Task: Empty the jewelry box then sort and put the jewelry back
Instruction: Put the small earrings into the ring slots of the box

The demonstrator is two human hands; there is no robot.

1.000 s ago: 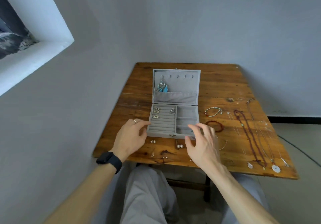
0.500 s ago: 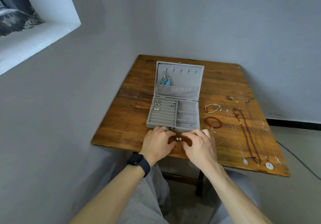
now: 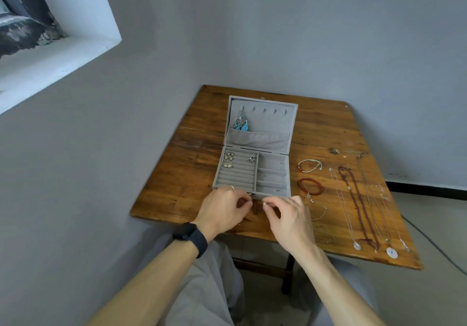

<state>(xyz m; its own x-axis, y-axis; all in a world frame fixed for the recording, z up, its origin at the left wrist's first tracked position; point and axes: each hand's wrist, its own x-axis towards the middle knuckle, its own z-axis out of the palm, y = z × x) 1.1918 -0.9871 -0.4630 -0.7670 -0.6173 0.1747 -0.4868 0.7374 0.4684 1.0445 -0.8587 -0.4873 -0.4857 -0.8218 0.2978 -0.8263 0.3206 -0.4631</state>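
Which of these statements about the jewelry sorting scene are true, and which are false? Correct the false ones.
1. A blue feather earring hangs inside the raised lid of the jewelry box. True.
2. The red bead bracelet lies inside the box. False: it lies on the table, right of the box.
3. A black watch sits on the left wrist. True.
4. The necklaces hang from the lid's hooks. False: they are laid out on the table, right of the box.
5. The right hand pinches a small pale piece in front of the box. True.
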